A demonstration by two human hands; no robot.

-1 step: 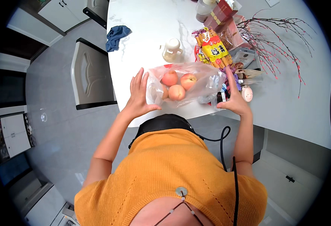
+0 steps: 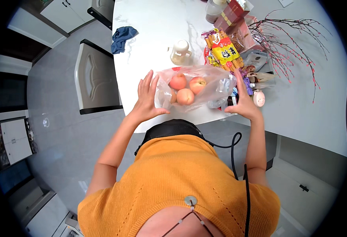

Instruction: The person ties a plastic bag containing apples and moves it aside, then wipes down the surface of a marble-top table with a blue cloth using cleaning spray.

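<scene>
A clear plastic bag (image 2: 216, 83) lies on the white table in front of me, with several pink-orange peaches (image 2: 185, 96) inside, mostly toward its left half. My left hand (image 2: 146, 103) is at the bag's left end, fingers stretched up and thumb spread, next to the plastic. At the opposite end my right hand (image 2: 245, 104) is open too, thumb and fingers apart beside the crumpled plastic. Neither hand grips the bag; whether the fingers brush it I cannot tell. A pale two-handled cup (image 2: 180, 52) stands just beyond the bag.
Yellow-labelled snack packs (image 2: 225, 49), a red box (image 2: 231, 16), small bottles and a round pink-white item (image 2: 259, 98) crowd the table's right side. Red-budded branches (image 2: 288, 47) spread there. A blue cloth (image 2: 122, 38) lies far left, by a chair (image 2: 96, 77).
Both hands have shifted slightly inward, closer to the two ends of the bag. The bag and peaches look the same.
</scene>
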